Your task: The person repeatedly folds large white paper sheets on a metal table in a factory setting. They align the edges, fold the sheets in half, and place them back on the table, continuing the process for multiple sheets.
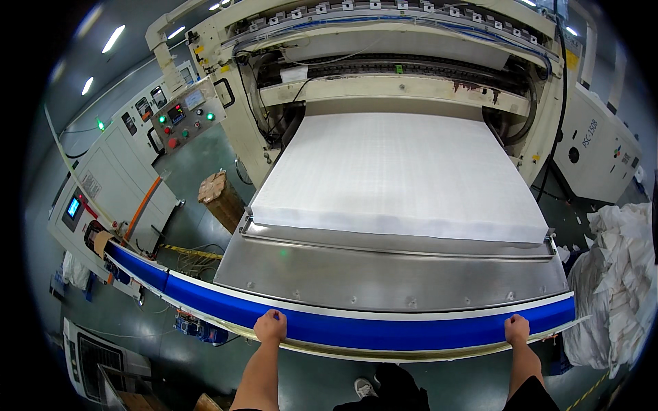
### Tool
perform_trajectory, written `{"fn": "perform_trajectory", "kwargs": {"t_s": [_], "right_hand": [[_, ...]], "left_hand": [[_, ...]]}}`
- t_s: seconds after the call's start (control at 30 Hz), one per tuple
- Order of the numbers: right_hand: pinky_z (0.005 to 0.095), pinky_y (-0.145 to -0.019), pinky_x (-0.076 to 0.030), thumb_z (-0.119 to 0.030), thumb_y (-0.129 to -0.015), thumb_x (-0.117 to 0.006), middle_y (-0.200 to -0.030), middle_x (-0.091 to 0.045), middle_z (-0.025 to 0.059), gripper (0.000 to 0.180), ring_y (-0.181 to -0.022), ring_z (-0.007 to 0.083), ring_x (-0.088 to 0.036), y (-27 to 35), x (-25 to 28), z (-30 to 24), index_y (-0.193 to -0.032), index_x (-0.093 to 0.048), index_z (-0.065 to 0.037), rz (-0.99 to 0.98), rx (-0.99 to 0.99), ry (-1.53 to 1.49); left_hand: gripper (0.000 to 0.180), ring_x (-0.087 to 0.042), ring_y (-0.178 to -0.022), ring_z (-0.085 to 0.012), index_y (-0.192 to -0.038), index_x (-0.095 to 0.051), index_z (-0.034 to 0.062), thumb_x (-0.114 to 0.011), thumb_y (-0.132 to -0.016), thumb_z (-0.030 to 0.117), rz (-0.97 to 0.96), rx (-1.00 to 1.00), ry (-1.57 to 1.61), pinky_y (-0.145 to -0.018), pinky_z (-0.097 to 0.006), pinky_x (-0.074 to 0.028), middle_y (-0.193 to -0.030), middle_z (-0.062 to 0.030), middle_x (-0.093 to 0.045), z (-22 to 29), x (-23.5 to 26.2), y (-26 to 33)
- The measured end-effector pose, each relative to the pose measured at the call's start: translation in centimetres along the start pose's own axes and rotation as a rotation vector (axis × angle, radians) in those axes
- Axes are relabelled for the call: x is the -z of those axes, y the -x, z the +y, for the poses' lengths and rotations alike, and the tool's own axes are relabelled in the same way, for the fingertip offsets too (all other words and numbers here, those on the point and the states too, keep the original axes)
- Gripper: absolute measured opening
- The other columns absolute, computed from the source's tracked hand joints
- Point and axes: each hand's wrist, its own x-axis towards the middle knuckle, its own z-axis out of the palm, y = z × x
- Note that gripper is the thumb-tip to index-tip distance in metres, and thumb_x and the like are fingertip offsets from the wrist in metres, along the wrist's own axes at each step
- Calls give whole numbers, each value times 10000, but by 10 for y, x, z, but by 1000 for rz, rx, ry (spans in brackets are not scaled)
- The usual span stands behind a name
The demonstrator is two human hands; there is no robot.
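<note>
At the front edge of a large machine, two bare hands rest on a long blue conveyor belt (356, 329) that curves across the lower part of the view. Left: a control panel (185, 116) with green and red lamps stands on a cream cabinet, and a brown wrapped bundle (221, 198) sits on the green floor below it. Left hand (271, 325): fingers curled over the near rim of the belt, gripping it. Centre: a broad white layered sheet stack (397, 175) lies flat on the machine's bed, its near edge stopping just short of a bare steel apron (384, 274) that separates it from the belt. Right hand (517, 329): fingers likewise folded over the belt's rim, closed on it. Right: a heap of crumpled white material (620, 274) stands beside the machine. Judged step: bracing at the belt while the stack waits; any next move would call for both hands to let go and reach forward across the apron. The stack looks soft, faintly gridded and even-edged.
</note>
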Motion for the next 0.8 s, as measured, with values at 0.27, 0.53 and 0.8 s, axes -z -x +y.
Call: {"fn": "perform_trajectory", "kwargs": {"t_s": [0.27,0.53,0.8], "right_hand": [[453,-679,-505,-223,-776,-561,-785,-648,197,210,-749,387,-626,1,-2,-2,-766,-643,-30,0,14,1],[454,-681,-505,-226,-774,-565,-786,-648,197,208,-749,389,-626,1,2,-2,-766,-645,-35,1,1,-6],[461,-671,-500,-227,-773,-560,-783,-644,200,213,-745,386,-625,0,0,0,-752,-635,-29,3,5,1]], "left_hand": [[228,-651,-761,-330,-813,-692,146,-555,-790,326,3,1,-2,-698,-434,-509,-785,-121,-680,-5,-3,-1],[226,-649,-766,-332,-814,-690,135,-566,-788,322,7,6,-1,-702,-432,-508,-784,-125,-680,1,1,1],[229,-651,-775,-327,-822,-693,139,-563,-789,324,-9,16,14,-713,-425,-510,-805,-119,-684,-1,-1,0]]}}
